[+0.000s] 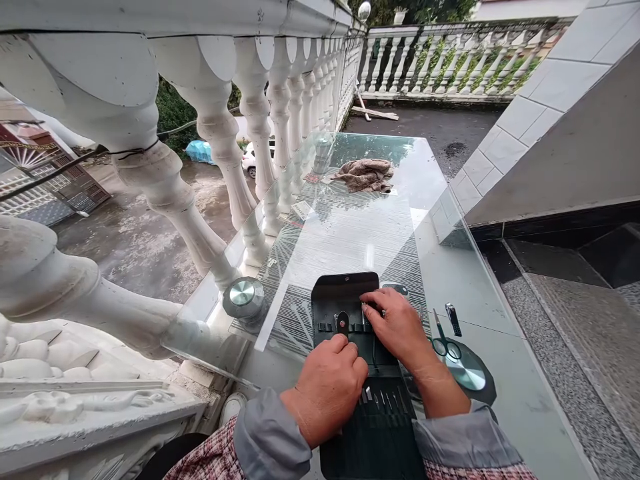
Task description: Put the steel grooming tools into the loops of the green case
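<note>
A black tool case [345, 293] lies open on the glass table [350, 227], with several small metal tools in its elastic loops. My left hand [327, 387] is curled, its fingers pressing on the case beside a rounded black tool [343, 323]. My right hand [397, 327] reaches across the case and pinches a small metal tool [365, 309] at the loop strip. Small scissors [443, 337] and a nail clipper [453, 319] lie on the glass just right of my right wrist.
A crumpled brown cloth [365, 175] lies at the table's far end. A white balustrade [220, 140] runs along the left side. Round metal table fittings [243, 297] sit at the near left and near right corners. A tiled wall and steps stand to the right.
</note>
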A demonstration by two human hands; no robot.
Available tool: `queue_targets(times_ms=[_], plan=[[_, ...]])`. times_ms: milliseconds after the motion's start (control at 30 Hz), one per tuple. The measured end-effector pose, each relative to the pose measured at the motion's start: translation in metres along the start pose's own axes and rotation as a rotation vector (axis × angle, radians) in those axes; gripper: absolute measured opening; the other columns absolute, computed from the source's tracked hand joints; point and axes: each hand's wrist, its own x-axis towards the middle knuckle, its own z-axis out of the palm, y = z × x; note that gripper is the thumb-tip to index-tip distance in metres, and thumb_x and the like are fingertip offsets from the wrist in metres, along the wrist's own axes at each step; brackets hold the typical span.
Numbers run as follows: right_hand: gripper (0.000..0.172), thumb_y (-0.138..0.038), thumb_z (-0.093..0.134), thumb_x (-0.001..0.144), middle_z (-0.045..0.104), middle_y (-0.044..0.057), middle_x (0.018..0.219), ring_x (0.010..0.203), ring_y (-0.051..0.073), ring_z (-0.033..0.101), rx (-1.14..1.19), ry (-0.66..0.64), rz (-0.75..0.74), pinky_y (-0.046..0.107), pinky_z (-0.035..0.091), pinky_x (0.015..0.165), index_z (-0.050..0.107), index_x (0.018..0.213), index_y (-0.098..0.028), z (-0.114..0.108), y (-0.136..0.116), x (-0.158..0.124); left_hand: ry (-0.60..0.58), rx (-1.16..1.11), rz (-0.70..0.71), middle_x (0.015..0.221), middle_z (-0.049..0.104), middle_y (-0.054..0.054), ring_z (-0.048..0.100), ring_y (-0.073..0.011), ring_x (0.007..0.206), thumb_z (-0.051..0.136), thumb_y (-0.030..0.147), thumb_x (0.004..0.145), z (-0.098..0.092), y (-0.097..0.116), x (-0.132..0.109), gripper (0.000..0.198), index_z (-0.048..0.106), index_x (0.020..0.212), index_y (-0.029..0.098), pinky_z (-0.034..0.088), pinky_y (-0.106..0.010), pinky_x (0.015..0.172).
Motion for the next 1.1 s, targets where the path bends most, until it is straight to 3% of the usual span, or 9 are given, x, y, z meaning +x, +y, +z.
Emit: queue_targets(times_ms=[300,467,733,1100], plan=[[0.022,-0.022,0.044,0.085,0.067,0.005,0.090,0.085,0.021,0.053,-0.070,-0.014,-0.070,0.036,0.041,0.078,0.065,0.089,-0.020,-0.002,-0.005,-0.001,0.011,-0.004,-0.013,0.075,0.058,-0.006,0.052,-0.0191,0.074,0.050,0.012,0.085,0.003,0.000,-0.001,0.017,0.051,0.068,0.015,0.044,-0.032,0.066],[0.027,-0.027,0.039,0.090,0.067,0.006,0.090,0.087,0.021,0.053,-0.035,-0.018,-0.141,0.036,0.042,0.078,0.066,0.091,-0.021,-0.001,-0.005,-0.001,-0.047,-0.023,-0.004,0.073,0.056,-0.004,0.051,-0.0191,0.073,0.051,0.010,0.084,0.001,0.000,-0.002,0.016,0.050,0.069,0.016,0.045,-0.032,0.066],[0.030,-0.035,0.036,0.091,0.065,0.002,0.076,0.080,0.019,0.054,0.111,-0.058,0.022,0.034,0.042,0.076,0.062,0.099,-0.022,-0.003,-0.004,-0.002,-0.112,-0.025,-0.007,0.077,0.056,-0.006,0.051,-0.0197,0.076,0.052,0.008,0.082,-0.008,-0.001,-0.002,0.013,0.050,0.071,0.015,0.045,-0.032,0.067],[0.030,-0.034,0.034,0.091,0.063,0.002,0.071,0.077,0.019,0.053,0.141,-0.101,0.020,0.033,0.041,0.074,0.061,0.098,-0.022,-0.004,-0.007,-0.004,-0.139,-0.046,-0.011,0.076,0.056,-0.005,0.050,-0.0192,0.076,0.052,0.009,0.082,-0.006,-0.001,-0.001,0.013,0.051,0.071,0.015,0.045,-0.032,0.068]])
